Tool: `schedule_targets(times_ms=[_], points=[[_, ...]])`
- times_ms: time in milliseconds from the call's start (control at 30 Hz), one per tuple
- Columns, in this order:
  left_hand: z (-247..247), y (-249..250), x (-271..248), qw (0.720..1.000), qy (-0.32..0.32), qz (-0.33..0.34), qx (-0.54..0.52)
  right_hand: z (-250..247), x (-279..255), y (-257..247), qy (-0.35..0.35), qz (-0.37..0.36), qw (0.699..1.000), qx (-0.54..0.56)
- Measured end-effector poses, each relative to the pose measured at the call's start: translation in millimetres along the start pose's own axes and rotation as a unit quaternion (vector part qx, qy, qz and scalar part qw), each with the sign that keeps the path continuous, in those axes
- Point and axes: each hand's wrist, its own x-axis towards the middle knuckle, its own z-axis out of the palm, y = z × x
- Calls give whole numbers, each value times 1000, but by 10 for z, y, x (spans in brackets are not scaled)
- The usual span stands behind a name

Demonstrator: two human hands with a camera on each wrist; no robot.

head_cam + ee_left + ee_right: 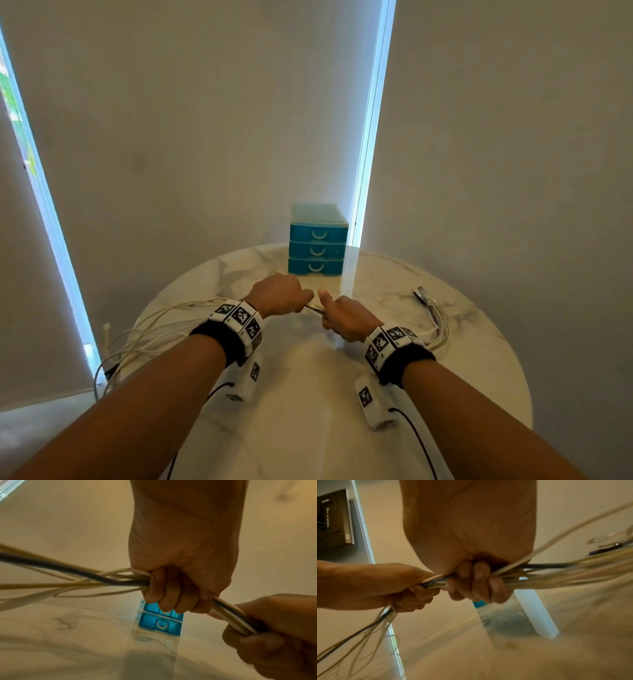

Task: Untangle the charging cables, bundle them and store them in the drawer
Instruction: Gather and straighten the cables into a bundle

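Note:
A bunch of white charging cables with one dark cable runs through both fists, side by side above the middle of the marble table. My left hand grips the bunch with all fingers curled round it. Just to its right, my right hand grips the same bunch. A short length of cable shows between the fists. Loose loops trail off the table's left edge. The plug ends lie on the table at the right. Behind the hands stands the blue three-drawer unit, all drawers closed.
The table is round and its far edge meets grey blinds. A bright window strip runs down behind the drawer unit. Bare marble lies between my forearms and the near edge. Wrist-camera leads hang under both wrists.

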Motion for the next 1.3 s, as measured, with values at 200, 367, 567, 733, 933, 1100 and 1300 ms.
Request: schedule_targets(times_ms=[200, 367, 567, 733, 933, 1100, 1300], points=[[-23, -259, -119, 976, -130, -44, -167, -193, -18, 53, 167, -129, 938, -274], [-272, -689, -159, 956, -232, -78, -165, -307, -86, 86, 179, -137, 932, -285], [-372, -1029, -201, 993, -72, -93, 0, -230, -67, 52, 145, -128, 942, -274], [-248, -1000, -191, 988, 98, -58, 103, -202, 3, 52, -35, -66, 964, -255], [-111, -934, -146, 994, 76, -66, 36, -81, 63, 161, 22, -102, 908, -407], [-57, -862, -98, 994, 76, -84, 4, -12, 68, 60, 100, -128, 921, -353], [-154, -781, -83, 992, 45, -89, -77, 154, 16, -579, 133, -175, 974, 48]])
